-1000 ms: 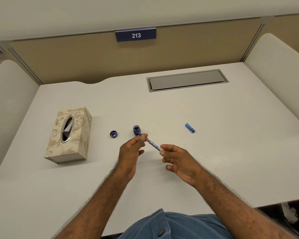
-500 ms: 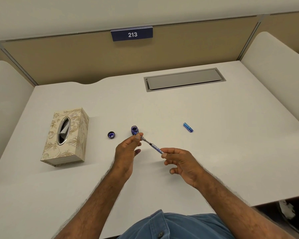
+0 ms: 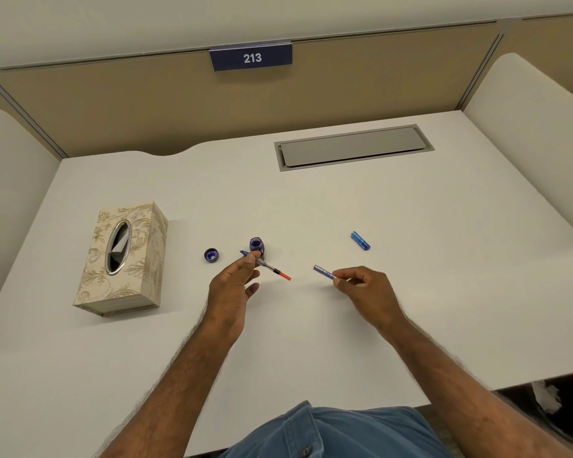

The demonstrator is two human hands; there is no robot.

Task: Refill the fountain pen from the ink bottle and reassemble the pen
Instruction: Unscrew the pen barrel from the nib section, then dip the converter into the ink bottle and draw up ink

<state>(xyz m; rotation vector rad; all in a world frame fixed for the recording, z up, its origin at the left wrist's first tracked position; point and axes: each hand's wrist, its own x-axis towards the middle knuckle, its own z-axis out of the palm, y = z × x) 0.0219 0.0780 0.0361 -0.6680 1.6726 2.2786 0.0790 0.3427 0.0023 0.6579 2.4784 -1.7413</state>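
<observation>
The pen is in two pieces, one in each hand. The left hand (image 3: 234, 285) pinches the nib section (image 3: 264, 264) between thumb and fingertips near its front end, so the thin converter with its orange-red tip sticks out to the right, angled slightly down, and the blue nib end pokes out past the fingers toward the ink bottle (image 3: 256, 245). The right hand (image 3: 366, 287) is closed on one end of the barrel (image 3: 323, 272), a slim blue-purple tube with a speckled sheen, whose free end points left toward the converter; a clear gap separates the two pieces

The small ink bottle stands uncapped on the desk (image 3: 311, 206) just beyond the left fingertips, dark blue with a round mouth. Its cap (image 3: 211, 254), a small dark round lid with a blue inside, lies just left of it, mouth up. The pen cap (image 3: 360, 240), short, glossy bright blue, lies on its side well to the right, beyond the right hand

A cardboard tissue box (image 3: 123, 259) with a cream and gold scroll pattern and an oval opening sits at the left. A grey metal cable hatch (image 3: 353, 147) is set into the smooth off-white desk at the back, under a navy sign (image 3: 251, 57) reading 213
</observation>
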